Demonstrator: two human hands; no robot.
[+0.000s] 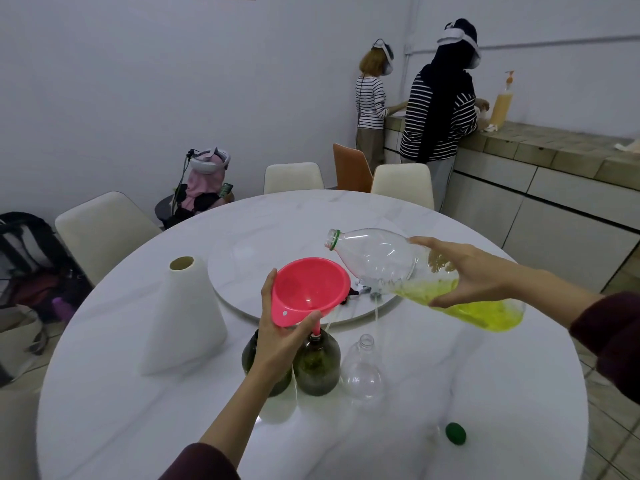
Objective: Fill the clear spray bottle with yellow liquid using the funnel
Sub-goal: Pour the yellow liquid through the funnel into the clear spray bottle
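At the near table edge, your left hand (277, 344) grips the pink funnel (310, 289) seated in a bottle (317, 362); your right hand (460, 271) grasps the tilted yellow-liquid bottle (415, 275) — next, bring its mouth over the funnel.

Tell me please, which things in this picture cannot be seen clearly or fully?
- Head view: the left hand hides the neck of the left dark green bottle.
- Head view: where the pink funnel spout enters the second dark bottle, the fingers partly cover it.
- Head view: small things on the turntable are hidden behind the funnel and the poured bottle.
- Head view: the green cap is blurred.
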